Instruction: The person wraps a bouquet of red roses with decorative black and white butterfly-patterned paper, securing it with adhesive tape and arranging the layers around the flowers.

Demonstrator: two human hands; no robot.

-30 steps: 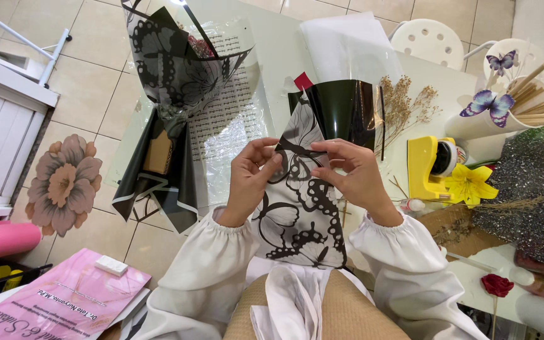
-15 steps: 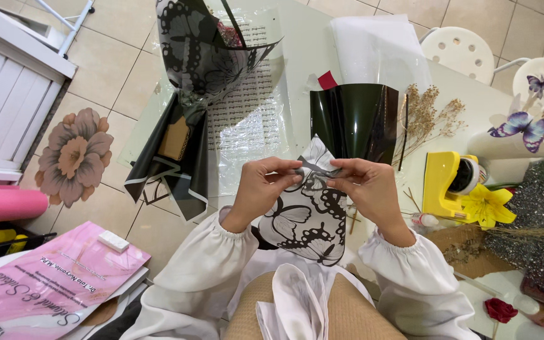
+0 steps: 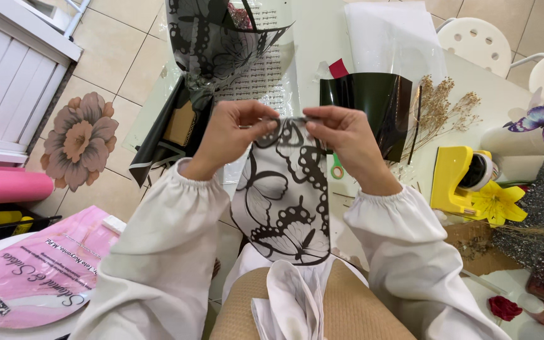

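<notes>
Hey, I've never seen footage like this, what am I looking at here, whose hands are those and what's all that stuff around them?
The view comes from a camera worn on a person's head, looking down, so the two bare hands in white sleeves are the wearer's own. No machine is involved. The left hand and right hand pinch the top edge of a clear wrapping sheet printed with black butterflies, which hangs down between them toward the lap. On the table beyond lie a black sheet, dried flowers, a yellow tape dispenser, a yellow lily and a small red rose. A wrapped bouquet in the same butterfly print stands on the left side. A pink roll lies on the tiled floor.
</notes>
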